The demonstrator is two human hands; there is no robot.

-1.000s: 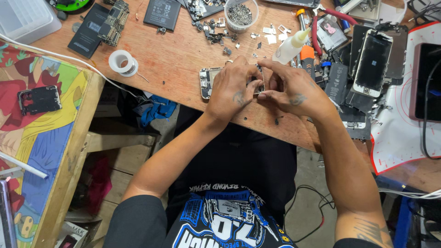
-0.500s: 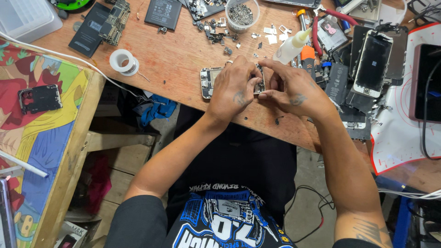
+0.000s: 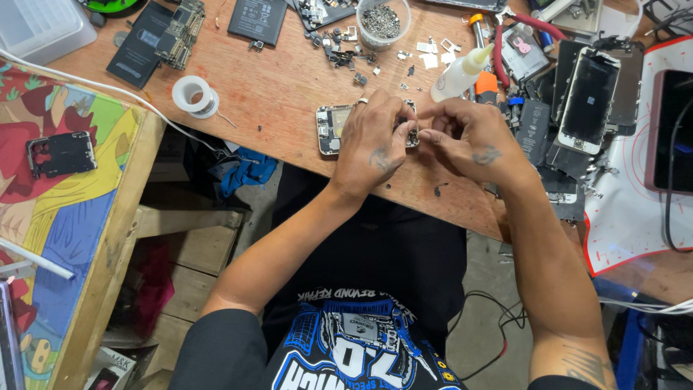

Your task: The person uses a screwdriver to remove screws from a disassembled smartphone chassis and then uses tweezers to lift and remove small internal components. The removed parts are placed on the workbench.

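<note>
An opened phone body with bare insides lies on the wooden workbench near its front edge. My left hand lies over the phone body and pins it down, a ring on one finger. My right hand meets it from the right, thumb and fingertips pinched on a tiny part at the phone's right end. What the fingers pinch is too small to make out.
A clear cup of screws, a white glue bottle, a tape roll, loose metal bits, a battery, circuit boards and phone screens crowd the bench. A colourful mat with a phone frame lies left.
Both hands have stayed over the phone body; only the fingertips have shifted slightly at its right end.
</note>
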